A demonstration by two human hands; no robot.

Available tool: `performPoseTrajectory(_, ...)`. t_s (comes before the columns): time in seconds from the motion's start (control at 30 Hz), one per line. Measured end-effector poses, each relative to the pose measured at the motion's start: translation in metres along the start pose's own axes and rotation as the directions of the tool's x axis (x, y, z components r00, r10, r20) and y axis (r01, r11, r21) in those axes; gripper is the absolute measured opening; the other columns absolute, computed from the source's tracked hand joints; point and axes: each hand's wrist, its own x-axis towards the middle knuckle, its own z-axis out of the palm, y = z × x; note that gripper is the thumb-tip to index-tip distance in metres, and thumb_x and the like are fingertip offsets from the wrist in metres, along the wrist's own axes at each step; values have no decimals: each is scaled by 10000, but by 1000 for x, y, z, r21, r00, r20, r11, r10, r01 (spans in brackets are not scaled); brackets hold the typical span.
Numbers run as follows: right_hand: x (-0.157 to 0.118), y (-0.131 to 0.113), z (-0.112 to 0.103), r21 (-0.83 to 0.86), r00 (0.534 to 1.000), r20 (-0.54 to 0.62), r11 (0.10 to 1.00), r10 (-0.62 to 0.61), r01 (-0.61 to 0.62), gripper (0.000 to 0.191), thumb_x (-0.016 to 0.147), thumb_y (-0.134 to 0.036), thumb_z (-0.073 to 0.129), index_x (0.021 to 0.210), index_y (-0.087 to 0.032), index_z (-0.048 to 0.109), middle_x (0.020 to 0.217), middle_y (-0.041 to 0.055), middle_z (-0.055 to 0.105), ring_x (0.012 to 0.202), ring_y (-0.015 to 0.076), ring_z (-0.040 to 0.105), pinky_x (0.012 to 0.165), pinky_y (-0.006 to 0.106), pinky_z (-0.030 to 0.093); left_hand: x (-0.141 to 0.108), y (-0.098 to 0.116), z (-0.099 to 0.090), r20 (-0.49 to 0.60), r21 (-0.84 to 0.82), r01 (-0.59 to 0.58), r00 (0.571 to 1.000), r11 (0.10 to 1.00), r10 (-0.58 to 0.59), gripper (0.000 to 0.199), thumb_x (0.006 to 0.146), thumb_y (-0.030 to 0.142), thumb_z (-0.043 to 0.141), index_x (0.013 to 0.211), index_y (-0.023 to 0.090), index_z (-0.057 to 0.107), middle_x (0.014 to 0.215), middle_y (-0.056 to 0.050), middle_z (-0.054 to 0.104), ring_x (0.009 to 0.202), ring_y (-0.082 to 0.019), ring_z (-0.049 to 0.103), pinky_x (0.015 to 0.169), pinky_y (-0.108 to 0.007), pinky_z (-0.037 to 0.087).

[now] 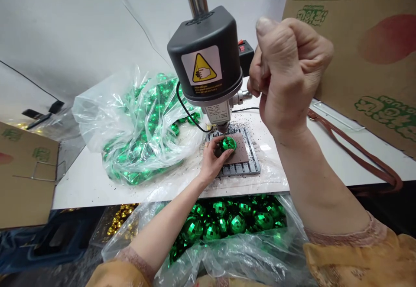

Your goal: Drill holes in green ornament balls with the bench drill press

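Between the thumb and fingers of my left hand (214, 159) is a shiny green ball (229, 144), held on a brownish square pad (240, 148) over a slotted metal base plate (254, 159). The black-headed drill press (204, 57) stands above, its chuck (222, 127) just over the ball. My right hand (289, 62) is raised at the right of the drill head with its fingers curled in. Whatever it may grip is hidden; a metal hub (242, 96) of the press shows beside its fingertips.
A clear bag of green balls (146, 127) lies left on the white table (87, 187). Another open bag of green balls (237, 222) sits below the front edge. Cardboard boxes (364, 62) flank both sides; a brown strap (354, 148) lies right. Dark shavings surround the plate.
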Motion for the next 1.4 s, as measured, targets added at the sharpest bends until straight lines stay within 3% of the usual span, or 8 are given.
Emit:
performPoseTrajectory(0.17, -2, 2, 0, -19, 1000, -1, 1000, -22, 22, 586, 823, -618, 566, 533, -213, 258, 425, -53, 285, 368, 56, 271, 368, 272, 251, 0, 4, -1, 8, 39, -35, 999, 999, 34, 427, 804, 422, 770, 1160, 221, 647, 1103, -84, 653, 1088, -255, 590, 934, -385, 468)
performPoseTrajectory(0.47, -33, 9, -9, 78, 988, -105, 989, -116, 124, 529, 877, -287, 626, 519, -198, 246, 474, -49, 198, 405, 70, 256, 440, 315, 161, 1, 3, -1, 28, 60, -60, 998, 996, 58, 447, 826, 435, 748, 1200, 227, 623, 1128, -82, 648, 1078, -254, 581, 950, -399, 453)
performPoseTrajectory(0.73, -44, 12, -10, 122, 976, -125, 974, -176, 191, 538, 863, -193, 600, 506, -171, 198, 465, -46, 192, 410, 49, 232, 461, 296, 144, 0, -1, 1, 30, 26, -60, 998, 998, 59, 449, 830, 444, 745, 1204, 230, 617, 1133, -76, 647, 1083, -250, 581, 949, -389, 453)
performPoseTrajectory(0.93, -48, 9, -9, 102, 973, -149, 976, -175, 191, 507, 865, -154, 559, 560, -159, 155, 489, -48, 197, 416, 18, 230, 463, 240, 152, 0, -3, 0, 43, 47, -71, 997, 996, 69, 447, 843, 442, 731, 1219, 235, 606, 1140, -76, 649, 1083, -250, 580, 945, -394, 453)
performPoseTrajectory(1.23, -59, 18, -21, 47, 979, -105, 982, -175, 180, 543, 848, -198, 588, 494, -160, 177, 468, -43, 229, 408, 35, 248, 443, 266, 166, -1, 2, 0, 26, 93, -108, 994, 990, 106, 410, 857, 423, 721, 1205, 232, 619, 1121, -69, 659, 1053, -234, 574, 922, -371, 456)
performPoseTrajectory(1.4, -59, 23, -22, 97, 960, -77, 957, -268, 275, 538, 809, -161, 592, 524, -165, 136, 446, -54, 233, 385, 35, 226, 420, 259, 157, -1, 1, 0, 20, 93, -102, 995, 990, 101, 419, 851, 430, 727, 1205, 233, 618, 1128, -69, 655, 1065, -236, 568, 927, -369, 447)
